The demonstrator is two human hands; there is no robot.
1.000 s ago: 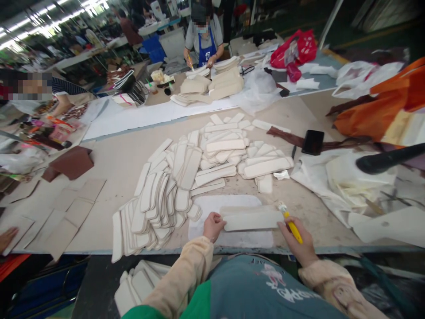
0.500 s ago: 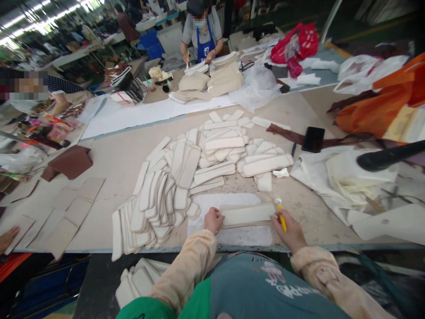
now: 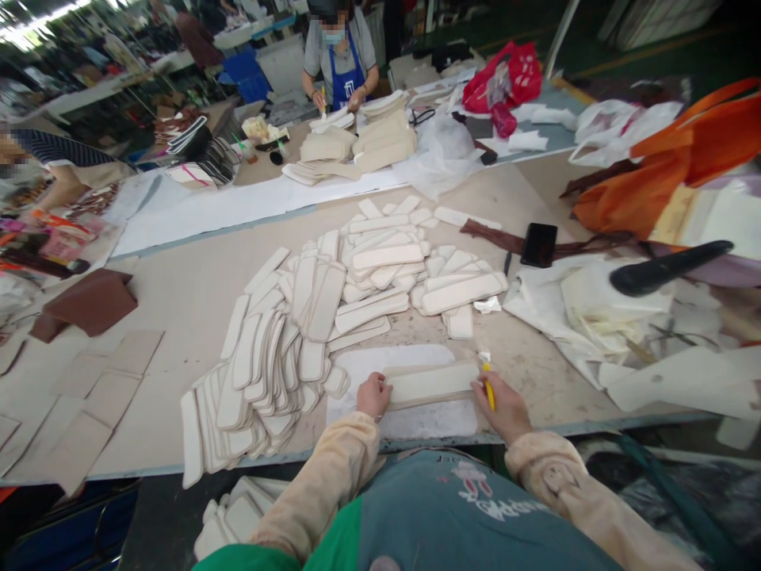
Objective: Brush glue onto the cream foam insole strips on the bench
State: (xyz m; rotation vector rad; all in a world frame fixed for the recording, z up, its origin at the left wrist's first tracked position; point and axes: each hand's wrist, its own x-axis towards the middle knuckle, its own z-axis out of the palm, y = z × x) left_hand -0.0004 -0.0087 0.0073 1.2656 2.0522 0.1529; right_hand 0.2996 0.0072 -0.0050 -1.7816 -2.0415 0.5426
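Note:
A long off-white strip (image 3: 433, 383) with rounded ends lies on a white paper sheet (image 3: 410, 427) at the table's front edge. At the strip's left end, my left hand (image 3: 374, 395) has its thumb and fingers closed on it. My right hand (image 3: 502, 404) grips a yellow-handled brush (image 3: 488, 388), its pale head pointing away from me. The fingertips of that same hand also touch the strip's right end. Just beyond the sheet are heaped many similar strips (image 3: 324, 301), with fanned stacks (image 3: 255, 381) to the left.
To the right stand a white container (image 3: 618, 293) with a black handle-like piece sticking out and a phone (image 3: 538, 244). Brown pieces (image 3: 92, 301) and flat beige pieces (image 3: 112, 381) lie left. A co-worker (image 3: 342, 59) sits across the table. More strips (image 3: 238, 511) rest below the table edge.
The whole view has shifted slightly, so the scene sits a little further left. Both hands keep their places at the strip's ends, and the brush stays in my right hand.

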